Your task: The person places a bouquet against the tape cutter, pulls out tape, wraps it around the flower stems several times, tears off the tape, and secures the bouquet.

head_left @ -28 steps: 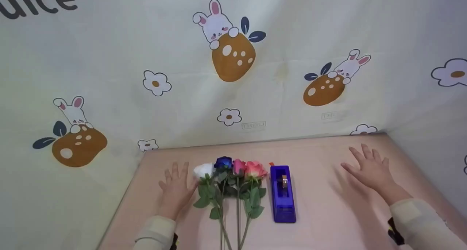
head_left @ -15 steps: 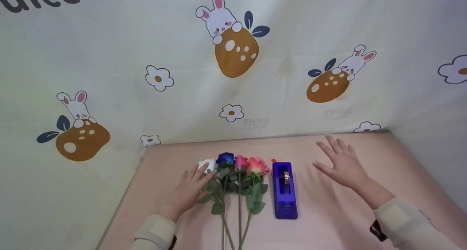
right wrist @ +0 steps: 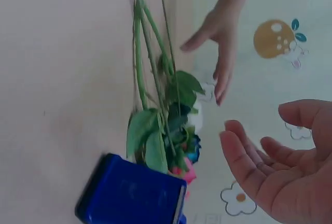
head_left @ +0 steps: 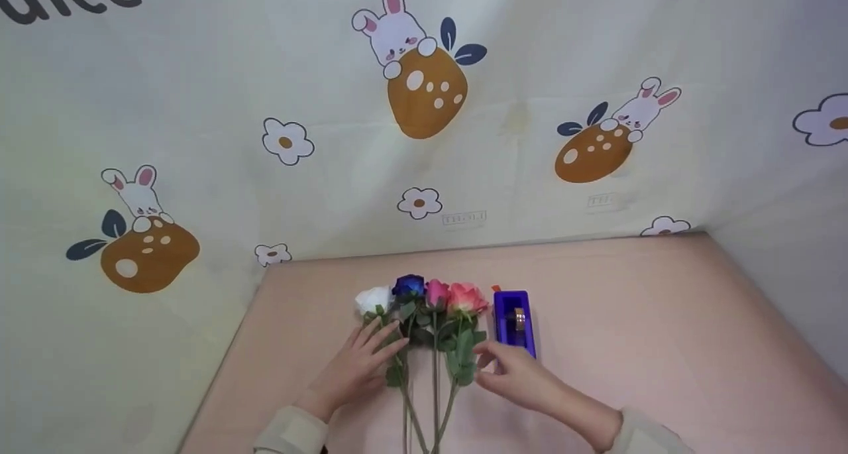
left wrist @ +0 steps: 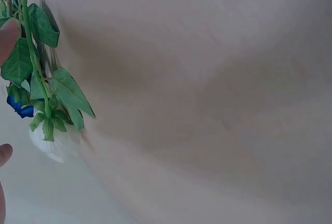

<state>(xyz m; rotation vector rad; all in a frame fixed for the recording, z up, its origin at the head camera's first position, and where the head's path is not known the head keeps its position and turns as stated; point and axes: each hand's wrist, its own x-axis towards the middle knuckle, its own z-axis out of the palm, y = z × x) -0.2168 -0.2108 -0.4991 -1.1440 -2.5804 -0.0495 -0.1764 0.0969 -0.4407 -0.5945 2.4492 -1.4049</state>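
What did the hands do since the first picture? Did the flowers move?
Both hands moved in toward the flowers. The right hand swept from far out on the right side of the table to just in front of the blue tape dispenser, fingers open, holding nothing. The left hand slid right, its fingers now lying on the leaves below the white flower. The flowers and dispenser stayed where they were.
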